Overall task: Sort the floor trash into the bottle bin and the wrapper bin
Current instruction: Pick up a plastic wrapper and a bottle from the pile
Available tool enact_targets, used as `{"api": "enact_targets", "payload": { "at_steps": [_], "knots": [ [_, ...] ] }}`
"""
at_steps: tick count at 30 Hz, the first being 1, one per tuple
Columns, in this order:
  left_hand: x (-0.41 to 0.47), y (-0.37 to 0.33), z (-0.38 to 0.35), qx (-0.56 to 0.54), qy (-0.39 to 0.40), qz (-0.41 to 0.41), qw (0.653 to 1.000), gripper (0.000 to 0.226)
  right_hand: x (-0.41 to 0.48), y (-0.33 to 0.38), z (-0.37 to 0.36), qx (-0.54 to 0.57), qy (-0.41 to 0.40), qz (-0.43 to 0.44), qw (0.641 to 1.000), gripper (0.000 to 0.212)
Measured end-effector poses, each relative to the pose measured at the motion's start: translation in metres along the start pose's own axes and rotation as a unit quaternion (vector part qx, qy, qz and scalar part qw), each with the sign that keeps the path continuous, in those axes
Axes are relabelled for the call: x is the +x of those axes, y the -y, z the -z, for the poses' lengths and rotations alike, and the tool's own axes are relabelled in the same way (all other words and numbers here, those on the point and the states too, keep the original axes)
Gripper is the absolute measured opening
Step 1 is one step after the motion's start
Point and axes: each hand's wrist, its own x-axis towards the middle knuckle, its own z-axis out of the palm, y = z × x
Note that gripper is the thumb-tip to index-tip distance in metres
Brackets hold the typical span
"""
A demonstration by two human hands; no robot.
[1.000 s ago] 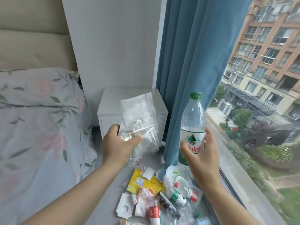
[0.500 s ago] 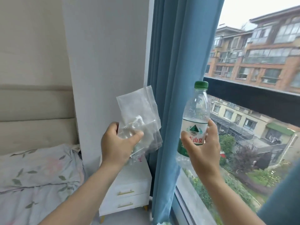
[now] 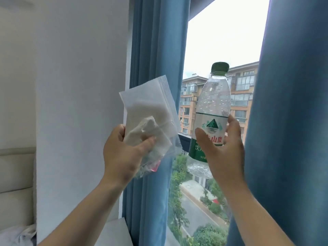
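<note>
**Plastic bottle and wrappers held up at the window**

Clear and upright, the bottle [image 3: 212,103] hangs in the air just right of centre. Its green cap [image 3: 219,68] points to twelve o'clock, droplets cling inside its upper half, and a white-and-green label wraps its middle. The right hand [image 3: 224,153] grips it from six o'clock, with the thumb laid across the front of the label and the fingers [image 3: 234,126] curled round the far side.

At nine o'clock from the bottle, near but not touching, the left hand [image 3: 124,157] holds a bunch of wrappers [image 3: 149,107]. These are flat clear bags fanned up toward twelve o'clock, with a crumpled white scrap pinched under the thumb and a bit of pink showing at the bottom. The fingers of that hand are wrapped behind the bunch and mostly hidden.

A blue curtain [image 3: 156,41] hangs behind the wrappers, and a second curtain panel [image 3: 292,103] fills the three o'clock side. Between them the window shows apartment blocks [image 3: 243,89], with trees and a road toward five o'clock. A white wall [image 3: 79,86] covers nine o'clock, a beige padded headboard [image 3: 16,174] sits at eight o'clock, and a white cabinet top [image 3: 113,231] lies at six o'clock.
</note>
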Motion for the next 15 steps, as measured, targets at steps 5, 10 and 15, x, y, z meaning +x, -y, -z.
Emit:
{"api": "enact_targets", "payload": {
  "at_steps": [5,10,15],
  "knots": [
    [-0.003,-0.02,-0.025,-0.033,0.022,-0.027,0.999,0.041,0.011,0.025,0.028,0.021,-0.002,0.016,1.0,0.064],
    [0.001,-0.033,-0.046,-0.084,0.05,-0.03,0.995,0.041,0.014,0.04,0.05,-0.011,-0.016,0.027,0.999,0.056],
    [0.007,-0.033,-0.063,-0.156,0.106,-0.037,0.981,0.041,0.008,0.049,0.061,-0.083,-0.055,0.046,0.994,0.052]
  ]
}}
